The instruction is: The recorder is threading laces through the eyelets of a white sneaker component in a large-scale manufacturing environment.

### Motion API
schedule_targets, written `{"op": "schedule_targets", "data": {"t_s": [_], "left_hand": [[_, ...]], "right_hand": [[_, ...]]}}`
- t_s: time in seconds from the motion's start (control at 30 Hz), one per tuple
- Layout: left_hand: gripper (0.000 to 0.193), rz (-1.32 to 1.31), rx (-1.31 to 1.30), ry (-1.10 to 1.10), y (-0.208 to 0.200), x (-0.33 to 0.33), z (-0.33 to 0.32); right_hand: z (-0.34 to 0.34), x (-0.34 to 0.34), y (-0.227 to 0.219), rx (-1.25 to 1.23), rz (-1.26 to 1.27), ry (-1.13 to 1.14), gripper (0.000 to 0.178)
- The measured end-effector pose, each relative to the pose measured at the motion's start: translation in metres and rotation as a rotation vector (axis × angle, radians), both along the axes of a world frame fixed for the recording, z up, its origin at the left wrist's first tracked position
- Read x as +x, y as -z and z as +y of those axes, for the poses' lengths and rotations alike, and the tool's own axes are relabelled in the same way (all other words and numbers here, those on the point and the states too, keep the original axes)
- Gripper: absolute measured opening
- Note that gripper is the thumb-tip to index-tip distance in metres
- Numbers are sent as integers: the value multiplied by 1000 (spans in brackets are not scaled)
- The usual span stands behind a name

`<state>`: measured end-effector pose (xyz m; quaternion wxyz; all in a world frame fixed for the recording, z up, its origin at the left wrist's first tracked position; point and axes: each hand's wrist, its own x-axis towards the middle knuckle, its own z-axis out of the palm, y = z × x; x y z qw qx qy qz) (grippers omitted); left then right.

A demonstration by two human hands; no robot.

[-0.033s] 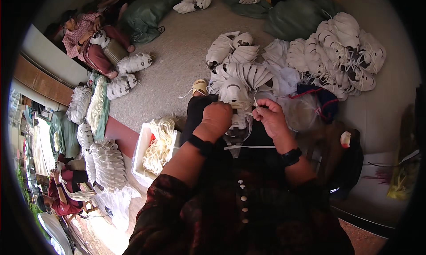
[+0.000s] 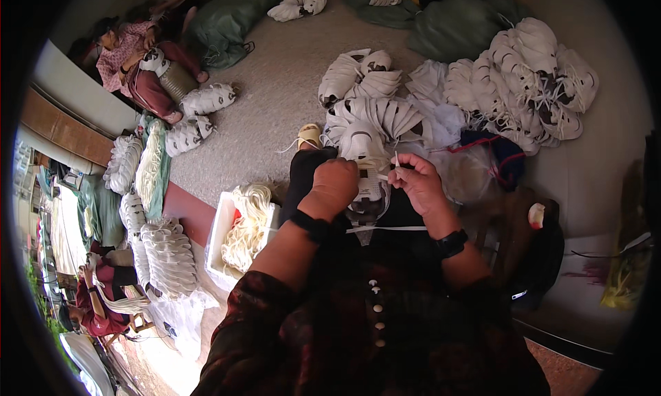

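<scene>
On my lap lies a white and grey shoe upper (image 2: 370, 189), its toe end joined to a fanned row of nested white uppers (image 2: 385, 117). At its right edge my right hand (image 2: 415, 180) pinches a white shoelace (image 2: 396, 160), whose tip sticks up between thumb and forefinger. My left hand (image 2: 336, 184) is closed at the upper's left edge; its fingertips are turned away, so what they grip is hidden. A white strip crosses my lap below the upper.
A white box of cream laces (image 2: 249, 227) stands at my left. More stacked uppers (image 2: 523, 86) lie at far right, near green sacks (image 2: 458, 27). Two seated people (image 2: 127, 58) (image 2: 103, 306) work at the left. A dark stool (image 2: 513, 220) is by my right arm.
My right hand has shifted very slightly left, with the lace still pinched. My left hand is almost unmoved.
</scene>
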<state>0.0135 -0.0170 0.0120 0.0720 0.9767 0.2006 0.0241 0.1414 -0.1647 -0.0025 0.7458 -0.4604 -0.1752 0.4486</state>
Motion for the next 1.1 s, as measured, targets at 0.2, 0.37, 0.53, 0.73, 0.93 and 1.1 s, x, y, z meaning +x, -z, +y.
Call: {"op": "schedule_targets", "data": {"t_s": [0.2, 0.37, 0.53, 0.73, 0.93, 1.1], "left_hand": [[14, 95, -122, 84, 12, 7, 17], [5, -413, -464, 22, 28, 2, 16], [4, -490, -534, 96, 20, -7, 16], [6, -494, -267, 96, 26, -6, 13], [2, -317, 56, 297, 14, -2, 17], [5, -397, -57, 49, 21, 4, 4]], "right_hand": [[-6, 9, 25, 43, 84, -15, 10], [-7, 9, 31, 87, 198, 38, 5], [-10, 9, 31, 87, 213, 60, 4], [-8, 6, 32, 85, 215, 54, 3], [-10, 6, 32, 88, 241, 96, 3], [-7, 5, 32, 87, 205, 79, 3]]}}
